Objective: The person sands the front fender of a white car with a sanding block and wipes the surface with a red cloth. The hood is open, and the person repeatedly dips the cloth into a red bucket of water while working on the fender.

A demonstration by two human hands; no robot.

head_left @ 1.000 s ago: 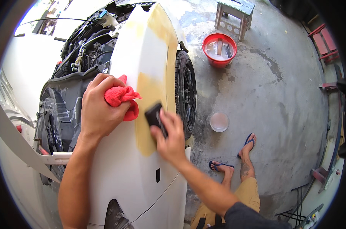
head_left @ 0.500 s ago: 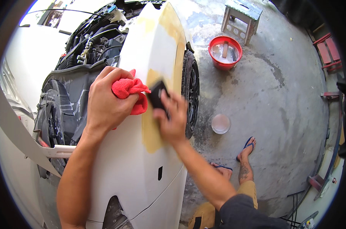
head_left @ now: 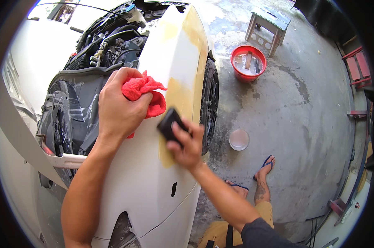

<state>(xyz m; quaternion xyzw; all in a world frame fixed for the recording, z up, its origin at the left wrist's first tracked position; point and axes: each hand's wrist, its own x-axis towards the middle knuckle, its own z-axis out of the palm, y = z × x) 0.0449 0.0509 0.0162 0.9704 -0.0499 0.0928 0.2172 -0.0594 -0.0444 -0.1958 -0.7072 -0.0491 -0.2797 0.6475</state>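
Note:
A bunched red cloth [head_left: 142, 89] is gripped in my left hand [head_left: 123, 107], which rests at the inner edge of a white car fender [head_left: 141, 186]. My right hand [head_left: 186, 144] is closed round a black sanding block [head_left: 170, 126], held down on the fender. Below and around the block lies a yellowish patch of filler [head_left: 182, 97] that runs along the fender's outer side. More of this yellow shows toward the front of the fender. The block's underside is hidden.
The uncovered engine bay [head_left: 108, 45] lies left of the fender, a tyre [head_left: 210, 105] to its right. On the concrete floor stand a red bucket [head_left: 235, 70] of cloudy water, a folding step stool [head_left: 273, 20] and a small round container [head_left: 239, 139]. Red metal racks [head_left: 356, 68] line the right side.
My right hand has drawn the sanding block back toward me along the yellow patch. The left hand keeps hold of the red cloth. The whole view has shifted slightly.

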